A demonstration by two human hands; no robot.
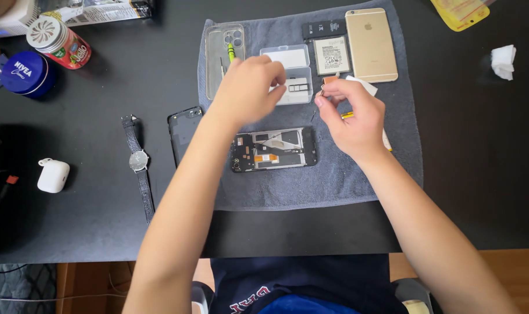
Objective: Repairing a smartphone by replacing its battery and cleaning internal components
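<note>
An opened phone [274, 149] lies on a grey towel [334, 174], its inner boards showing. My left hand [248, 88] hovers above it with the fingertips pinched together over a small clear parts box [293, 72]; a green-handled tool [230, 52] sticks out behind the hand. My right hand [351, 113] pinches a small brownish piece [329, 81] near its fingertips, with a yellow-tipped tool [347, 115] under the palm. What the left fingers hold, if anything, is hidden.
On the towel lie a clear phone case [218, 46], a battery [332, 56] and a gold phone [371, 43] face down. A black back cover [184, 129], a wristwatch [139, 161], a white earbud case [53, 175], a blue tin [27, 72] and a can [58, 39] lie left.
</note>
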